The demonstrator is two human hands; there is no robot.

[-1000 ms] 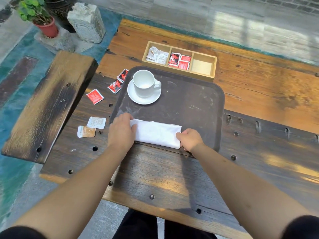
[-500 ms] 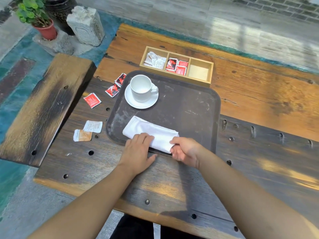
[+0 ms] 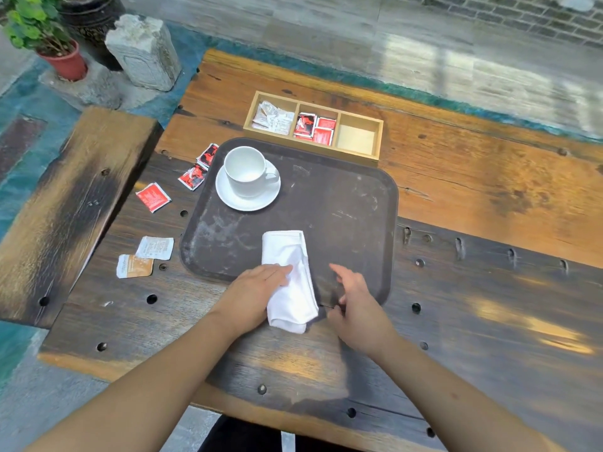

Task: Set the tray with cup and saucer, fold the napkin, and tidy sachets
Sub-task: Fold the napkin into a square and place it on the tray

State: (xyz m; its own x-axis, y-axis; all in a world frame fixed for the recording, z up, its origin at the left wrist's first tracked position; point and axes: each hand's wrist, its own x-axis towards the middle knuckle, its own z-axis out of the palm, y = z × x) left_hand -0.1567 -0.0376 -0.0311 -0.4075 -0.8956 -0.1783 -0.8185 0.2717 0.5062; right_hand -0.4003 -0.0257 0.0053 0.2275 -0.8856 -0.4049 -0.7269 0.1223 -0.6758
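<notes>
A dark brown tray (image 3: 352,203) lies on the wooden table. A white cup (image 3: 246,171) stands on a white saucer (image 3: 257,200) at the tray's far left. The folded white napkin (image 3: 290,272) lies lengthwise over the tray's near edge, its near end hanging onto the table. My left hand (image 3: 254,291) rests flat on the napkin's left side. My right hand (image 3: 355,301) hovers just right of it, fingers apart, touching nothing. Red sachets (image 3: 152,197) and pale sachets (image 3: 155,247) lie loose on the table left of the tray.
A wooden three-part box (image 3: 313,125) stands behind the tray: white sachets at left, red ones in the middle, the right part bare. A wooden bench (image 3: 65,203) runs along the left. A potted plant (image 3: 42,37) and a stone block (image 3: 143,50) stand on the floor beyond.
The napkin has been turned from lying across the tray's near edge to lying lengthwise. My right hand has let go of it and drawn off to the right.
</notes>
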